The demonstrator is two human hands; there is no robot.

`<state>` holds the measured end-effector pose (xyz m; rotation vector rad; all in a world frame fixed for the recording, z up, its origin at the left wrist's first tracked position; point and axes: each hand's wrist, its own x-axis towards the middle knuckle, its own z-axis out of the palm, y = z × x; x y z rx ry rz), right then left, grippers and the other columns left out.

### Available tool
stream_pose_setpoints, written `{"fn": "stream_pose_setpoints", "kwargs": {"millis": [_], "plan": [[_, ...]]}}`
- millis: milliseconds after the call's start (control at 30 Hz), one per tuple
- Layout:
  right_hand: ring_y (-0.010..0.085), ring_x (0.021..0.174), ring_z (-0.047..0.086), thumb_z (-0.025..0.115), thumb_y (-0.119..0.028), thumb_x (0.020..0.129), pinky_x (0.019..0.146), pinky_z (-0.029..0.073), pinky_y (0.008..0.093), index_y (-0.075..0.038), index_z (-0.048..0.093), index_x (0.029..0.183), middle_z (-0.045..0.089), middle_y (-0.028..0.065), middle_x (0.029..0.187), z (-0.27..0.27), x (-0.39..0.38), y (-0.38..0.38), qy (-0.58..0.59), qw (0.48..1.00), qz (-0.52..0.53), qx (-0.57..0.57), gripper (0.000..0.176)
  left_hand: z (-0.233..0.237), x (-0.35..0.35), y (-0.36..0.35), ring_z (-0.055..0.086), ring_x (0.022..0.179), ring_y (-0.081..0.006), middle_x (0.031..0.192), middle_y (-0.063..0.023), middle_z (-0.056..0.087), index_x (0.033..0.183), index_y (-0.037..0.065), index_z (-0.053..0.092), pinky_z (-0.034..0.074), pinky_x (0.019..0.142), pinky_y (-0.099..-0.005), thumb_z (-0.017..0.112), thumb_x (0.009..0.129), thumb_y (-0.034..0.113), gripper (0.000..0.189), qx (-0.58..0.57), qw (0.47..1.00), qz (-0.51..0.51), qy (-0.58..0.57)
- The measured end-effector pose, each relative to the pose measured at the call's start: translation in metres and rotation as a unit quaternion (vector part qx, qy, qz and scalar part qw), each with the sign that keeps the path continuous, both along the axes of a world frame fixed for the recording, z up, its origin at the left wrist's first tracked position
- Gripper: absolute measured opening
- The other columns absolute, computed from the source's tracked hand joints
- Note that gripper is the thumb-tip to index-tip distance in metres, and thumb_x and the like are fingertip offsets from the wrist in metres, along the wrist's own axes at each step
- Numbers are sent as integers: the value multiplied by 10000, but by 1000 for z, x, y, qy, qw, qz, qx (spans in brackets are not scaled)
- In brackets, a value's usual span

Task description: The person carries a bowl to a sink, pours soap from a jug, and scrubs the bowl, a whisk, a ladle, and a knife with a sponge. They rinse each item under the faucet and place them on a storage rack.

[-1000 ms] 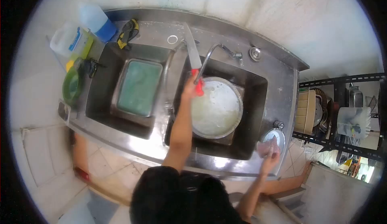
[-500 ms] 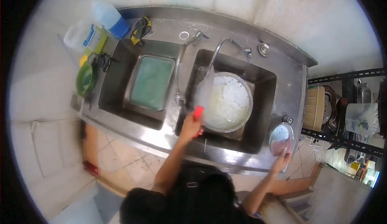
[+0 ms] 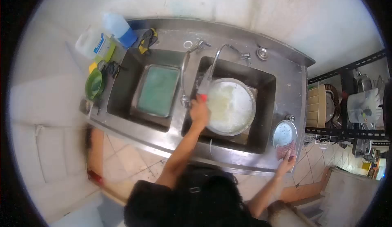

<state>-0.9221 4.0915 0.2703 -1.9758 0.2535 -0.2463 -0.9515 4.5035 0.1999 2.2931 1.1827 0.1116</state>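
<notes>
My left hand (image 3: 199,112) is closed on the red handle (image 3: 203,97) of a knife. Its wide pale blade (image 3: 205,84) points away from me over the left rim of a large round pot (image 3: 250,123) full of foamy water in the right basin. Out at the right end of the counter, my right hand (image 3: 288,157) pinches a pink sponge (image 3: 282,150) at the near edge of a small bowl (image 3: 284,134) of soapy water. The curved faucet hose (image 3: 217,59) arches over the right basin near the blade.
In the left basin (image 3: 122,100) sits a rectangular pan (image 3: 157,90) with greenish water. Jugs (image 3: 120,31), a dark and yellow item (image 3: 148,41) and a green bowl (image 3: 94,84) stand at the left. A strainer (image 3: 262,54) lies behind the right basin. Black shelving (image 3: 347,134) stands at the right.
My left hand has moved up and slightly right with the knife. My right hand has drawn the sponge slightly down toward the bowl's near edge. The camera view has shifted a little.
</notes>
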Motion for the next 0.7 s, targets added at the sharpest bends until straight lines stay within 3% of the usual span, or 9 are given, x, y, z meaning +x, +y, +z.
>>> {"fn": "stream_pose_setpoints", "kwargs": {"millis": [67, 133, 233, 300, 400, 533, 600, 633, 700], "plan": [[163, 974, 550, 537, -155, 919, 856, 428, 289, 46, 553, 1124, 599, 115, 1091, 8, -8, 4, -6, 1000, -8, -7, 288, -10, 7, 3, 554, 908, -449, 1079, -282, 468, 1122, -30, 490, 480, 803, -462, 596, 715, 46, 427, 16, 999, -23, -15], [137, 801, 541, 562, -161, 904, 716, 439, 279, 47, 577, 1002, 607, 79, 901, 12, -16, 5, -69, 997, -20, 7, 231, -20, 10, 9, 538, 961, -427, 1068, -280, 470, 1062, -44, 520, 482, 812, -441, 618, 688, 46, 397, 31, 998, -48, -31], [150, 864, 554, 547, -151, 909, 769, 440, 284, 48, 572, 1043, 615, 97, 961, 14, -35, -1, -53, 998, -30, -27, 241, -39, 3, 12, 547, 956, -429, 1097, -283, 457, 994, -54, 533, 473, 840, -434, 645, 662, 53, 367, -50, 998, -43, -4], [156, 893, 555, 542, -146, 910, 790, 437, 288, 48, 568, 1062, 614, 104, 989, 17, -48, -1, -54, 997, -45, -25, 247, -40, 1, 11, 576, 925, -433, 1011, -301, 541, 906, -42, 595, 465, 856, -422, 648, 669, 118, 291, -87, 994, -24, -66], [157, 914, 552, 539, -146, 910, 803, 434, 288, 44, 562, 1077, 610, 104, 1010, 17, -68, -5, -49, 996, -72, -8, 254, -30, 21, 16, 617, 861, -410, 855, -280, 622, 802, -17, 651, 469, 842, -424, 626, 690, 190, 236, -143, 990, -4, -11], [134, 881, 538, 556, -167, 902, 783, 428, 270, 34, 561, 1062, 603, 77, 973, 17, -93, -19, -34, 996, -85, -13, 257, -39, 58, 50, 629, 877, -367, 902, -250, 638, 819, -53, 670, 485, 798, -425, 561, 752, 312, 386, -57, 987, -122, 93], [113, 852, 523, 566, -178, 894, 760, 425, 260, 31, 570, 1024, 596, 61, 946, 15, -107, -22, -63, 992, -106, -23, 246, -110, 76, 83, 626, 885, -373, 953, -228, 641, 822, -32, 672, 500, 777, -421, 518, 783, 200, 282, 121, 932, -336, 62], [110, 836, 521, 572, -171, 888, 747, 426, 258, 30, 577, 1007, 599, 58, 931, 14, -112, -24, -66, 990, -127, -4, 234, -114, 92, 90, 638, 804, -343, 833, -216, 647, 825, -15, 669, 491, 766, -443, 505, 782, 195, 269, 71, 944, -320, 30], [103, 797, 518, 584, -153, 875, 718, 428, 252, 30, 588, 978, 603, 49, 887, 18, -117, -24, -80, 983, -164, 27, 210, -152, 129, 112, 578, 1009, -367, 1103, -231, 588, 1047, -41, 606, 446, 902, -416, 478, 806, 266, 410, -52, 957, -253, 135]]}}
